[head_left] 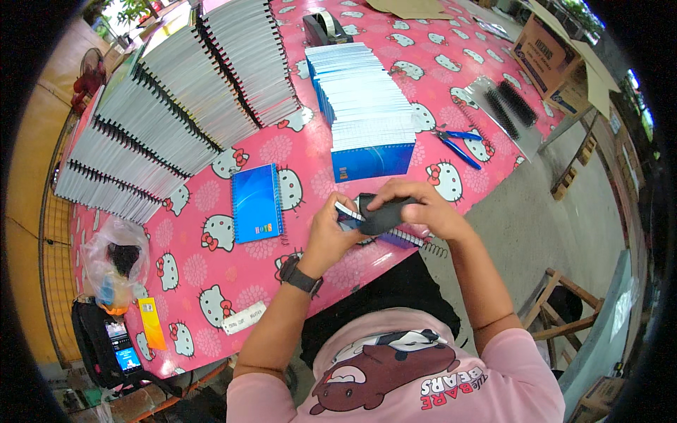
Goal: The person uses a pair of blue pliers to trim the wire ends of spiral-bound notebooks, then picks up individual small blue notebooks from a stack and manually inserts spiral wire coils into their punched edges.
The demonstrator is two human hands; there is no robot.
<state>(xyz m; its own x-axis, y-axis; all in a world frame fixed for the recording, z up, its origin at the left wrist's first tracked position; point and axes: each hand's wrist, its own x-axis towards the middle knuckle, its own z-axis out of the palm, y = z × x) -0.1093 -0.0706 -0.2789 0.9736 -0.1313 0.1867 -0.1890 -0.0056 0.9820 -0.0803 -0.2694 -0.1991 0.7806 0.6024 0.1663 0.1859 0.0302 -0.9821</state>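
In front of me, near the table's edge, my left hand (330,231) is closed round a small spiral notebook (351,213). A purple wire coil (409,238) runs along its edge, with a loose tail (437,249) sticking out to the right. My right hand (424,206) grips a black flat piece (386,217) with a rounded end, held over the notebook and hiding most of it. What that black piece is, I cannot make out. To the left lies a blue spiral notebook (257,203). Just beyond my hands stands a long row of blue-covered notebooks (374,161).
Black-bound book stacks (169,106) fill the far left. Blue-handled pliers (460,146) lie right of the row, near black coils (511,109). A tape dispenser (326,28) stands at the back, a cardboard box (553,60) far right. A phone (123,345) rests near left.
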